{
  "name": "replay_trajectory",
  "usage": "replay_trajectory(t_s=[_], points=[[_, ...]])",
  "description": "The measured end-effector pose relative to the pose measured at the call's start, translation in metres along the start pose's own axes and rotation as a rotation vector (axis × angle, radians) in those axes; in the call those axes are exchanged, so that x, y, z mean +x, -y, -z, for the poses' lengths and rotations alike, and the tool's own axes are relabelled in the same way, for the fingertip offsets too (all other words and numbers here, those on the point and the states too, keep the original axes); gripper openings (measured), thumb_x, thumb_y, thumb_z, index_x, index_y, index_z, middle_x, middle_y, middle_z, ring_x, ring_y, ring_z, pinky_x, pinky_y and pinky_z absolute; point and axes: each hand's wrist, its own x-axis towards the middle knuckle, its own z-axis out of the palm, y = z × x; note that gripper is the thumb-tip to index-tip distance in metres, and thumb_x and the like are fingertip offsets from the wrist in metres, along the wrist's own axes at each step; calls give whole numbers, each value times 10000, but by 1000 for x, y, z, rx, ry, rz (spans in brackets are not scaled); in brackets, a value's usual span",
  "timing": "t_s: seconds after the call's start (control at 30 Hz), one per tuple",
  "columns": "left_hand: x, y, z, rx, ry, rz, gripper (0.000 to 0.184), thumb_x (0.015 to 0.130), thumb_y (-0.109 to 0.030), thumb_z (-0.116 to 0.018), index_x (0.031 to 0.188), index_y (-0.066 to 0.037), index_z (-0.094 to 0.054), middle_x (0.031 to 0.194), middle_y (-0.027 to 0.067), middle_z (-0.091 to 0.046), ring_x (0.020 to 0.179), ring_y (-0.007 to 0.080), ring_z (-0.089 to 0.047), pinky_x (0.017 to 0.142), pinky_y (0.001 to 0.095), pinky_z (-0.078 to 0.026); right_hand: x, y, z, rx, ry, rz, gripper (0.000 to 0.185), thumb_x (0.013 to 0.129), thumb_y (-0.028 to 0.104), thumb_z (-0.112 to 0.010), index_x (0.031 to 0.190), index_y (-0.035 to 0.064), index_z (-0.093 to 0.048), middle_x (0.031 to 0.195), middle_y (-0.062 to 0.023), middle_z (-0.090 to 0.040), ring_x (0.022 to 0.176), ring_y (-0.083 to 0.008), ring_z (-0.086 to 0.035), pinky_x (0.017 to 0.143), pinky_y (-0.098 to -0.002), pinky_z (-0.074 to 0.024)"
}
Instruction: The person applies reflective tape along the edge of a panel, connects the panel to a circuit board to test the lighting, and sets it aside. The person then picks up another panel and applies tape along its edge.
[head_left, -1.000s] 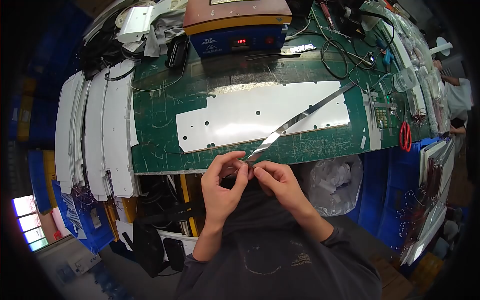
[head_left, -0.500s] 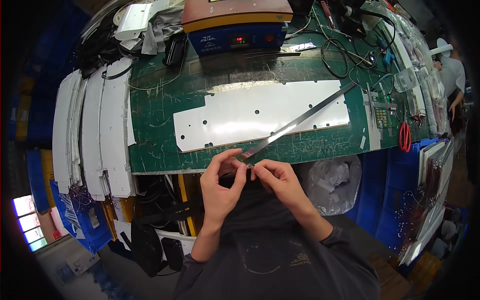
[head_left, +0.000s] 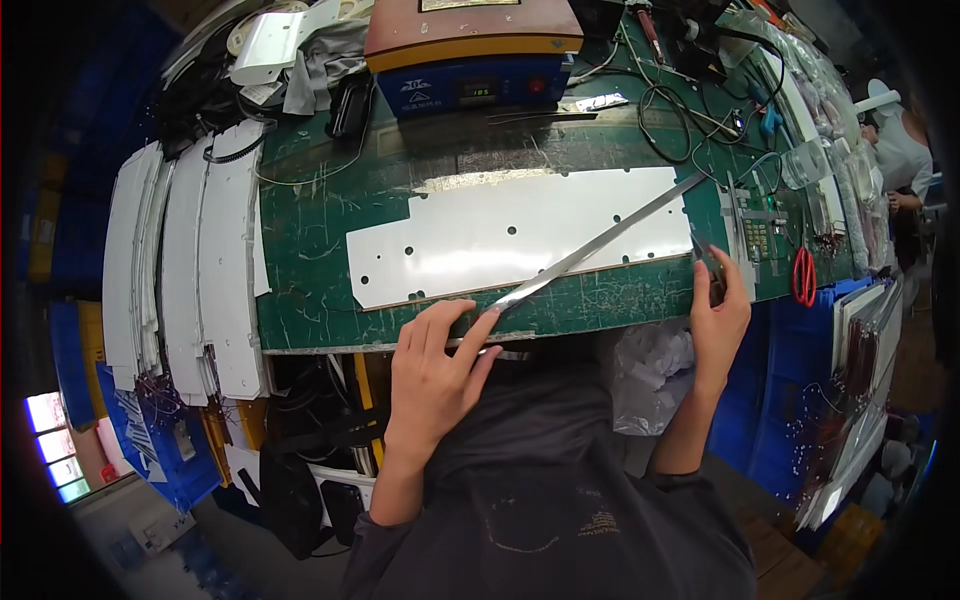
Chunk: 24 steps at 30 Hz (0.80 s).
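A long, thin metallic strip (head_left: pixel 590 247) runs diagonally over a white panel with small holes (head_left: pixel 460 245) on the green bench. Its near end lies at the bench's front edge, pinched between the thumb and fingers of my left hand (head_left: pixel 435 365). Farther right, my right hand (head_left: pixel 722 315) is raised at the front edge, near the panel's right end. Its thumb and fingertips are closed on a small dark pointed tool (head_left: pixel 700 243), whose exact kind is unclear.
Behind the panel stands a blue heating box (head_left: pixel 470 85) with a lit display. White panels (head_left: pixel 225 270) are stacked at left. Red-handled scissors (head_left: pixel 804 276) and a green circuit board (head_left: pixel 757 235) lie at right. Cables cross the back right. A person (head_left: pixel 900 150) is at far right.
My right hand has left my left hand and moved right, now with the small dark tool in its fingers. My left hand has turned palm down over the strip's near end.
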Motion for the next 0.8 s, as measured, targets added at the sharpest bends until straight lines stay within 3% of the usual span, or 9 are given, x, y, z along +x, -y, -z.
replay_trajectory(t_s=[0.03,0.07,0.17,0.4,0.5,0.53,0.6,0.7,0.8], points=[[-2,4,-3,8,3,-31,390,809,-113,-870,1186,-93,-771,1158,56,-715,1087,286,-687,889,415,-525,6,-17,0,-98,-87,114,353,1007,184,-748,1316,20,-709,1024,-128,-711,926,-288,-717,858,-382,-563],[-7,13,-10,17,4,-63,391,805,-121,-872,1183,-98,-774,1178,50,-711,1114,283,-680,899,416,-522,11,-32,3,-192,-94,147,384,997,175,-743,1352,39,-694,1236,-160,-691,1131,-366,-679,996,-439,-534],[-19,29,-18,18,-44,-158,296,849,-93,-842,1136,-84,-768,1139,25,-730,1098,247,-701,882,381,-538,12,-39,4,-344,-229,210,349,993,150,-742,1320,34,-709,1286,-155,-668,1223,-355,-638,1058,-446,-499],[-40,40,19,-126,-241,-118,290,768,-15,-902,1004,-76,-745,1024,53,-792,934,260,-749,789,368,-570,3,-14,-11,1,-8,348,268,1008,75,-689,1269,24,-722,1388,-156,-636,1308,-366,-609,1120,-460,-468],[-58,40,54,-468,-535,35,193,945,-129,-836,957,-68,-653,912,86,-760,811,240,-702,757,347,-540,8,1,-22,122,74,387,287,1011,57,-669,1293,29,-710,1430,-167,-625,1365,-376,-585,1145,-460,-455],[-62,47,68,-477,-643,-8,264,984,-238,-814,939,-90,-600,842,49,-695,732,196,-619,685,317,-465,10,5,-26,131,114,391,333,1018,54,-650,1347,40,-696,1509,-178,-596,1421,-387,-549,1176,-462,-433],[-79,57,104,-806,-802,20,396,950,-372,-845,867,-149,-527,807,-41,-512,761,129,-434,669,277,-334,17,14,-37,129,161,481,377,1020,58,-649,1395,56,-682,1557,-177,-568,1441,-395,-530,1194,-466,-416],[-82,53,155,-1201,-965,-103,379,915,-371,-887,811,-204,-563,840,-84,-456,797,76,-407,716,245,-324,18,29,-47,96,235,541,438,1009,86,-665,1446,100,-683,1591,-176,-556,1465,-403,-510,1222,-485,-387],[-84,45,182,-1276,-1082,-165,319,933,-296,-880,840,-186,-596,847,-84,-467,817,78,-440,727,242,-343,14,36,-50,-8,242,571,422,997,121,-686,1417,111,-715,1554,-178,-593,1463,-399,-510,1215,-498,-392]])
